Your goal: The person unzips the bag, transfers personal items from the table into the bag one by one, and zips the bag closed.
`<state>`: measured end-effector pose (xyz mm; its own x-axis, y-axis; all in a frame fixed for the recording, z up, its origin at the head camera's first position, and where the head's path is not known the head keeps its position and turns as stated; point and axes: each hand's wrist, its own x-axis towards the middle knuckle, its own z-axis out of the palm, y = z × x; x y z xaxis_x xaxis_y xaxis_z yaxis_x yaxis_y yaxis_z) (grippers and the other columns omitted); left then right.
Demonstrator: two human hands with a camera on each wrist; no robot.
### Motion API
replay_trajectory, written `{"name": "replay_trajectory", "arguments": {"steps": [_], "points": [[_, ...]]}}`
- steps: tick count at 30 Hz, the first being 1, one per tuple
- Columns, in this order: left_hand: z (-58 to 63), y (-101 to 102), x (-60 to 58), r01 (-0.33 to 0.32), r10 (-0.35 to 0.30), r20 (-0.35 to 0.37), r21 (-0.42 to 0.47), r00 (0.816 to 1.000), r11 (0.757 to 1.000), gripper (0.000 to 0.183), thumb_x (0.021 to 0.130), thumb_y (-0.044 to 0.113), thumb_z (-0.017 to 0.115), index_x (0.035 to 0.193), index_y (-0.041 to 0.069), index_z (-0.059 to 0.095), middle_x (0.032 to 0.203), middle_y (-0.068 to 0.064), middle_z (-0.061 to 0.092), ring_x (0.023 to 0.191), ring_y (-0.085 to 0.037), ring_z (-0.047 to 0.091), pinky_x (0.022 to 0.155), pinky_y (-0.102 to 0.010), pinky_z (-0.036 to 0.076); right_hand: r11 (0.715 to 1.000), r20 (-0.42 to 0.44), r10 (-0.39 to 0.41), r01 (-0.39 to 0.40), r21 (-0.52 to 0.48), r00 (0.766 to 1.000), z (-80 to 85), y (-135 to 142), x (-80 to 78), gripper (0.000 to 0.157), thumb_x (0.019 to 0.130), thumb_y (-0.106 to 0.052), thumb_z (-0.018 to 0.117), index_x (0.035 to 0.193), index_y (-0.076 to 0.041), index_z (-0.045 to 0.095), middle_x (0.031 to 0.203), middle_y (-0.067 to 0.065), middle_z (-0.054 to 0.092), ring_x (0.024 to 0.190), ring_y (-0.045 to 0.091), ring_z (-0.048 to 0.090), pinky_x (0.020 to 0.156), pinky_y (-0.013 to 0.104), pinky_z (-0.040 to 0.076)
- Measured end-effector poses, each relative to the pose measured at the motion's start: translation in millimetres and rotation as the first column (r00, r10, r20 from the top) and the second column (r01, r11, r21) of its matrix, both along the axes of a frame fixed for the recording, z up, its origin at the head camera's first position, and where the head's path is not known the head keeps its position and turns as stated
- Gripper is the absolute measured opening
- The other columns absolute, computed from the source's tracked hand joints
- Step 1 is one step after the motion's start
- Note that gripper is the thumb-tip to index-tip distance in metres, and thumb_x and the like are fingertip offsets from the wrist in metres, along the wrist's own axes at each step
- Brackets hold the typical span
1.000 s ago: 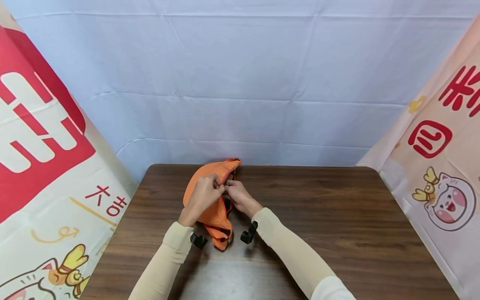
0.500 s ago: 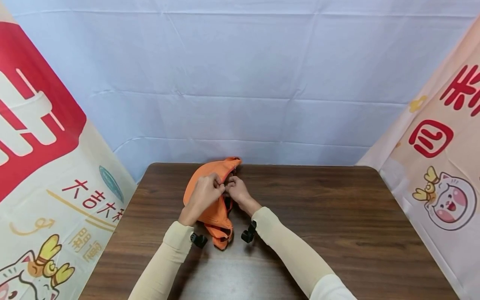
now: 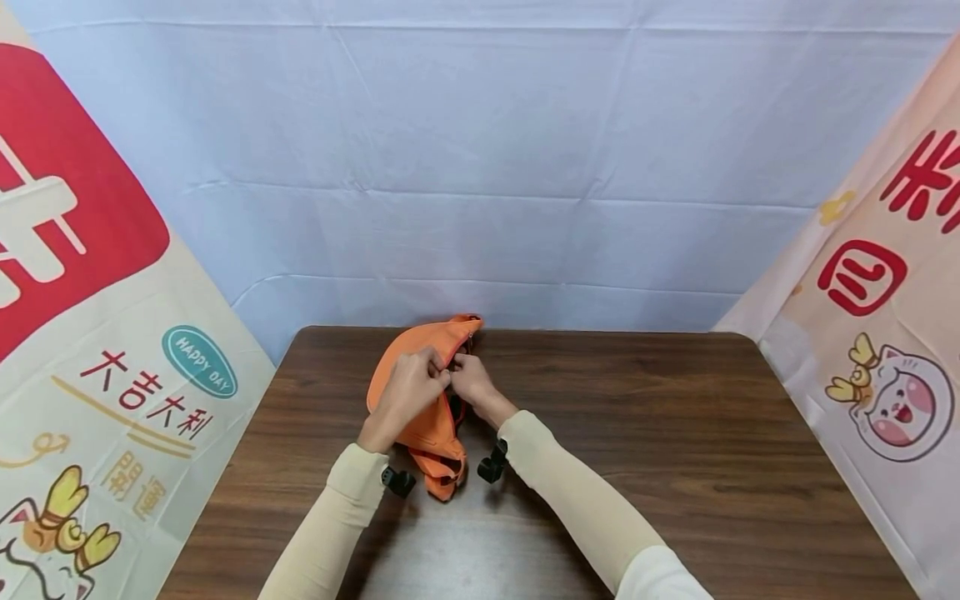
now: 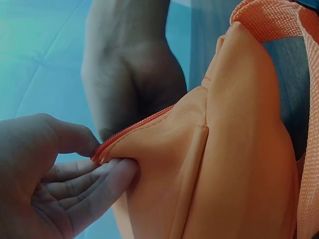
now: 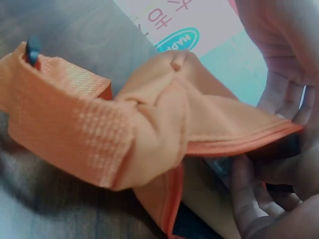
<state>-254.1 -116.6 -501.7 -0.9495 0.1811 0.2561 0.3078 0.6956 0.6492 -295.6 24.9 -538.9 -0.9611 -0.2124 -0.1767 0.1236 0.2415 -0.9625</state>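
An orange waist bag [image 3: 431, 425] lies near the back edge of the table, left of its middle. Its zipped mouth is open on the right side. My left hand [image 3: 408, 387] pinches the red zipper edge [image 4: 134, 127] between thumb and fingers and pulls it out from the body. At that mouth, my right hand [image 3: 474, 383] has its fingers in or just at the opening. Curled fingertips [image 5: 243, 191] show below the zipper edge in the right wrist view. Whether they hold something is hidden by the dark interior and the bag's edge.
Orange webbing straps [image 5: 70, 129] with a dark buckle part hang from the bag's ends. The brown wooden table [image 3: 637, 433] extends to the right and front. A pale cloth wall [image 3: 480, 167] stands behind it, and printed banners [image 3: 885, 350] flank both sides.
My right hand shifts slightly at the bag's mouth, its fingers moving up and then a little inward. My left hand keeps its pinch in place. The left banner slides across the view.
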Motion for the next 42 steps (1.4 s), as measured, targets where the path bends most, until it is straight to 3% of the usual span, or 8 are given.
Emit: {"name": "replay_trajectory", "arguments": {"steps": [3, 6, 9, 16, 21, 30, 38, 42], "points": [[-1.3, -0.7, -0.1, -0.004, 0.004, -0.001, -0.002, 1.000, 1.000, 0.005, 0.096, 0.005, 0.069, 0.092, 0.007, 0.066, 0.078, -0.006, 0.068, 0.057, -0.012, 0.057, 0.055, -0.026, 0.048, 1.000, 0.004, 0.020, -0.020, 0.010, 1.000, 1.0, 0.6, -0.4, 0.028, 0.105, -0.003, 0.054, 0.129, 0.002, 0.069, 0.087, 0.002, 0.066, 0.077, 0.013, 0.060, 0.077, 0.037, 0.055], [-2.6, -1.5, 0.8, -0.005, 0.005, -0.003, -0.003, 1.000, 1.000, 0.005, 0.096, 0.005, 0.069, 0.092, 0.007, 0.066, 0.077, -0.005, 0.067, 0.057, -0.012, 0.056, 0.055, -0.026, 0.046, 0.999, 0.015, 0.042, -0.042, -0.006, 0.999, -0.9, 3.4, -0.3, 0.023, 0.107, -0.004, 0.052, 0.122, 0.004, 0.067, 0.080, 0.002, 0.059, 0.073, 0.015, 0.059, 0.084, 0.047, 0.058], [-4.7, -2.5, 2.1, -0.003, 0.003, 0.002, -0.015, 1.000, 1.000, 0.006, 0.099, 0.009, 0.070, 0.094, 0.009, 0.066, 0.076, -0.004, 0.066, 0.056, -0.011, 0.055, 0.053, -0.025, 0.045, 0.999, 0.041, 0.044, -0.042, -0.035, 0.998, -3.4, 8.3, -0.3, 0.021, 0.108, -0.005, 0.051, 0.119, 0.004, 0.067, 0.080, 0.002, 0.059, 0.071, 0.015, 0.062, 0.085, 0.049, 0.060], [-10.8, -6.4, 7.0, -0.016, 0.016, 0.006, -0.030, 1.000, 0.999, 0.014, 0.106, 0.019, 0.066, 0.097, 0.009, 0.069, 0.076, -0.003, 0.068, 0.055, -0.010, 0.054, 0.052, -0.025, 0.043, 0.997, 0.066, -0.008, 0.013, -0.071, 0.998, -6.5, 24.8, -7.1, 0.032, 0.108, -0.005, 0.054, 0.137, 0.006, 0.063, 0.114, 0.022, 0.072, 0.085, 0.023, 0.074, 0.093, 0.051, 0.061], [-17.0, -11.8, 9.8, -0.051, 0.051, 0.005, -0.015, 0.999, 0.999, 0.013, 0.106, 0.018, 0.065, 0.096, 0.010, 0.071, 0.079, -0.002, 0.069, 0.058, -0.009, 0.055, 0.055, -0.026, 0.044, 0.997, 0.044, -0.032, 0.034, -0.062, 0.999, -4.2, 35.5, -17.1, 0.031, 0.109, -0.005, 0.053, 0.134, 0.010, 0.063, 0.120, 0.031, 0.071, 0.089, 0.032, 0.076, 0.096, 0.056, 0.059], [-25.4, -27.6, 24.1, -0.134, 0.132, 0.046, 0.057, 0.990, 0.989, 0.012, 0.105, 0.017, 0.066, 0.098, 0.010, 0.073, 0.076, -0.001, 0.068, 0.055, -0.012, 0.055, 0.056, -0.028, 0.045, 0.994, -0.098, -0.044, 0.054, 0.100, 0.994, 0.7, 47.3, -30.2, 0.029, 0.109, -0.006, 0.053, 0.131, 0.009, 0.065, 0.117, 0.029, 0.072, 0.102, 0.045, 0.074, 0.093, 0.056, 0.061], [-35.1, -44.2, 39.1, -0.229, 0.227, 0.054, 0.040, 0.972, 0.973, 0.011, 0.102, 0.018, 0.068, 0.095, 0.011, 0.073, 0.078, -0.002, 0.068, 0.058, -0.013, 0.054, 0.059, -0.029, 0.045, 0.947, -0.262, 0.014, 0.072, 0.313, 0.965, 7.9, 48.1, -42.9, 0.023, 0.108, -0.012, 0.060, 0.125, 0.000, 0.070, 0.115, 0.021, 0.074, 0.093, 0.035, 0.074, 0.076, 0.038, 0.059], [-43.2, -53.8, 44.2, -0.276, 0.273, 0.068, 0.029, 0.960, 0.961, 0.011, 0.100, 0.017, 0.068, 0.092, 0.012, 0.072, 0.076, -0.002, 0.065, 0.059, -0.014, 0.051, 0.058, -0.028, 0.042, 0.921, -0.299, 0.042, 0.079, 0.382, 0.953, 12.8, 46.0, -49.4, 0.021, 0.108, -0.014, 0.062, 0.125, -0.005, 0.070, 0.123, 0.016, 0.072, 0.096, 0.029, 0.068, 0.081, 0.039, 0.053]]}}
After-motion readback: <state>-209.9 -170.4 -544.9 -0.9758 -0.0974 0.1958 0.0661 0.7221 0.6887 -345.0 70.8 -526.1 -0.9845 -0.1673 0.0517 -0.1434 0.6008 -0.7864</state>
